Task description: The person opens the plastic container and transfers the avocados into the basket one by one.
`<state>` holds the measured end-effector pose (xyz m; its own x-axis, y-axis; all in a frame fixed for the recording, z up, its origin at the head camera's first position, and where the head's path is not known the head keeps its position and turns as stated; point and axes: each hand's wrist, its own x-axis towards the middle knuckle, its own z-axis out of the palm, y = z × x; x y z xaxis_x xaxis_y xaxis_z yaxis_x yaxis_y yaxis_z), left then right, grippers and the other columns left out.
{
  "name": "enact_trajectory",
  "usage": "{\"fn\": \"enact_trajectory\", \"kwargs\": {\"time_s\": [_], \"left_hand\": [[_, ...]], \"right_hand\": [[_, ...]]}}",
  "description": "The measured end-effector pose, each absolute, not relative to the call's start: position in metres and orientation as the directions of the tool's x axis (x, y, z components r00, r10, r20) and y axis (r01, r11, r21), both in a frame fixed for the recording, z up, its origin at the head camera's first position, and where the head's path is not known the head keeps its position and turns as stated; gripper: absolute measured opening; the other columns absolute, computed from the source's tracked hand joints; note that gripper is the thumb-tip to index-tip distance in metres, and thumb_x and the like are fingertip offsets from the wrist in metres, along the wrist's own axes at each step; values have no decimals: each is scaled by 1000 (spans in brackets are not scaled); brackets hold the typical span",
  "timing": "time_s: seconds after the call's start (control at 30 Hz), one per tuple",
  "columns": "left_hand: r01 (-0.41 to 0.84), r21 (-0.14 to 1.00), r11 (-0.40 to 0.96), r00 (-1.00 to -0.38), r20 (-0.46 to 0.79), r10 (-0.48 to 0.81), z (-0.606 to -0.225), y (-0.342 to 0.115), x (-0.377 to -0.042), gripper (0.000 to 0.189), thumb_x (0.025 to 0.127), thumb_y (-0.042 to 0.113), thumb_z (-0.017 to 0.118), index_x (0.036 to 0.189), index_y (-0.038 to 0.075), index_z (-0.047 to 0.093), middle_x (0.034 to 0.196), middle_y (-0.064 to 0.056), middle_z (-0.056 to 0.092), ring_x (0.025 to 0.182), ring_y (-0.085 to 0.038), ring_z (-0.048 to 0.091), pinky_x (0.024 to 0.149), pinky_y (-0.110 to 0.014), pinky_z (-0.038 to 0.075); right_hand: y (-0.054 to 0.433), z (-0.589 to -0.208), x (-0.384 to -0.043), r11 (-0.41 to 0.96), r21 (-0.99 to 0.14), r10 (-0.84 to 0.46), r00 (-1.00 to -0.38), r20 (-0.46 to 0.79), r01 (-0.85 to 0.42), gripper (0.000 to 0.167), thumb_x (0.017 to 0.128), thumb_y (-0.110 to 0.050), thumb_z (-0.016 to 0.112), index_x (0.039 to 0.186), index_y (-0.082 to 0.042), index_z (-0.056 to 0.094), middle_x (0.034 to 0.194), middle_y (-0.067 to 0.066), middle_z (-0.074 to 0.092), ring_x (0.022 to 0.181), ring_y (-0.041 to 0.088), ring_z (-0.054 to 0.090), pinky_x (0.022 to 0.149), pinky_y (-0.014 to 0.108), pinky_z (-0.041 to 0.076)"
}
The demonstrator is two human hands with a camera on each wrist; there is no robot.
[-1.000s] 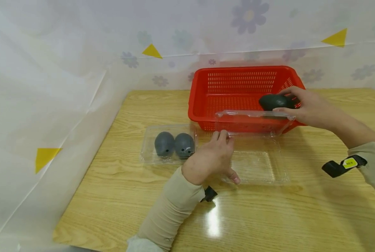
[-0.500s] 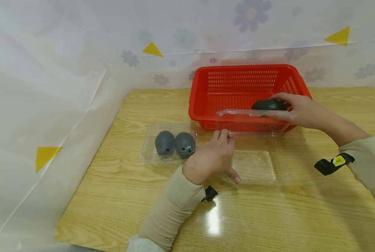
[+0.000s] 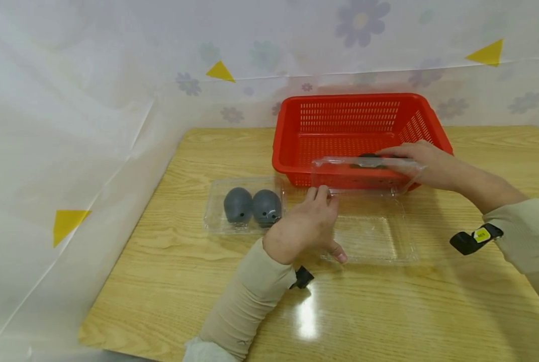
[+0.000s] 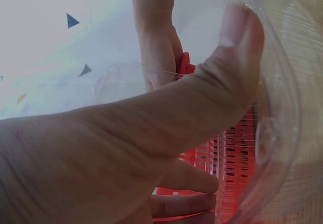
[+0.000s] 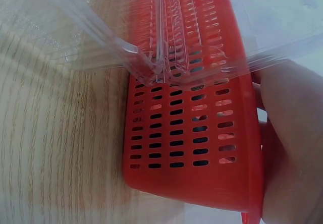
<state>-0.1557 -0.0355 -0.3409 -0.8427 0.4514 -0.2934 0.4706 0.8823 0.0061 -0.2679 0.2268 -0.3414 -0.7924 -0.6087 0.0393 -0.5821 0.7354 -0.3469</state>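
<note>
An open clear plastic clamshell (image 3: 372, 236) lies on the wooden table in front of a red basket (image 3: 296, 103), with its lid (image 3: 364, 173) standing up against the basket's front wall. My left hand (image 3: 307, 226) grips the clamshell's left edge, thumb over the rim (image 4: 282, 108). Inside the basket, low at its right side, my right hand (image 3: 421, 161) holds a dark green rounded object (image 3: 370, 160). That object is mostly hidden behind the lid. The right wrist view shows the basket wall (image 5: 186, 148) and the clamshell hinge (image 5: 156, 67) close up.
A second clear tray (image 3: 215, 193) holding two grey egg-shaped objects (image 3: 251, 206) sits left of the clamshell. White flowered sheeting walls the table at the back and left. Bare wood (image 3: 364, 311) stretches along the near edge.
My right hand has lowered the dark green object from above the basket's rim down into the basket, behind the lid. The left hand has stayed on the clamshell.
</note>
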Motion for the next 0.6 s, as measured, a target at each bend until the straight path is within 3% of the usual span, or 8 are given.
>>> {"fn": "enact_trajectory", "kwargs": {"time_s": [0.1,0.2,0.23,0.37,0.6], "left_hand": [[471,10,882,-843,-290,453,-341,-36,-156,111,61,76,76,145,11,41,135,-6,36,118,-19,37,91,-22,50],[472,10,882,-844,-284,455,-341,-36,-156,111,61,75,76,145,12,41,133,-5,37,117,-19,37,90,-23,50],[472,10,882,-844,-282,455,-342,-36,-156,111,61,75,76,145,12,41,133,-5,37,117,-19,37,90,-23,49],[475,10,880,-845,-275,459,-342,-36,-156,111,60,75,77,144,12,41,132,-5,37,116,-19,37,90,-24,49],[465,23,885,-849,-273,452,-342,-37,-156,111,60,74,78,145,13,40,133,-5,37,118,-19,37,90,-25,50]], "right_hand": [[229,-346,-269,669,-208,-709,-696,111,-714,31,98,-8,55,126,-6,67,116,17,67,105,35,59,93,56,41],[230,-349,-269,625,-124,-754,-637,163,-771,31,93,0,59,121,-7,69,110,15,69,103,35,61,92,56,42],[230,-349,-268,628,-128,-748,-641,171,-768,30,93,-1,59,120,-7,69,109,14,69,102,34,61,92,55,42],[229,-349,-267,705,-263,-643,-750,152,-658,24,101,-14,52,113,-9,72,108,11,70,101,31,61,93,52,42],[226,-346,-262,775,-387,-489,-862,133,-499,29,101,-34,54,105,-13,73,99,4,70,90,23,60,74,40,51]]}}
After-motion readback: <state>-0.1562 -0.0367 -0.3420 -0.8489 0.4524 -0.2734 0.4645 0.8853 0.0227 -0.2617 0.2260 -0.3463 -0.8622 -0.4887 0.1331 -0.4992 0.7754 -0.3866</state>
